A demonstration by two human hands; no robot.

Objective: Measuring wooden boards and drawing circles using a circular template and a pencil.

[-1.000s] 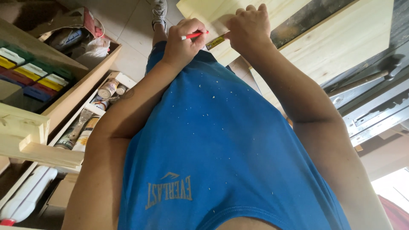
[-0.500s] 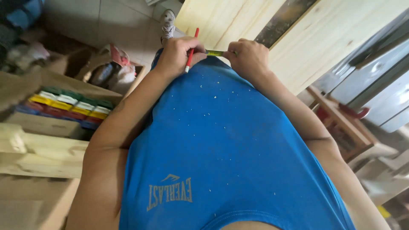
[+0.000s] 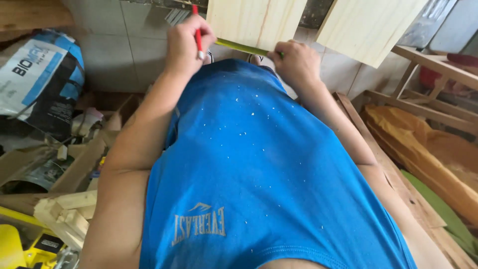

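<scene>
While our left hand (image 3: 186,40) pinches a red pencil (image 3: 197,25) upright, with its shaft rising out of the closed fingers toward the top of the view, our right hand (image 3: 296,62) closes around one end of a thin yellow-green ruler (image 3: 241,47). That ruler is what the work turns on: its long axis runs crosswise between our two hands, sloping slightly down toward the right hand, and it lies against the lower edge of a pale wooden board (image 3: 256,22). From the pencil grip the ruler begins just beside the fingers and stretches away to the right; the left hand is nearer to its free end, while the right hand holds the other end fast. We cannot tell whether the pencil's writing end touches the board, since the fingers hide it. A second pale board (image 3: 371,27) stands further right of the right hand, apart from the first by a dark gap. Well to the left of the pencil grip and lower down, a big sack (image 3: 42,74) lies slumped, white with blue and black panels and bold dark lettering. Below it, far from both hands, sit pale wood offcuts (image 3: 67,211) and a yellow tool case (image 3: 22,244) with a small black label.
</scene>
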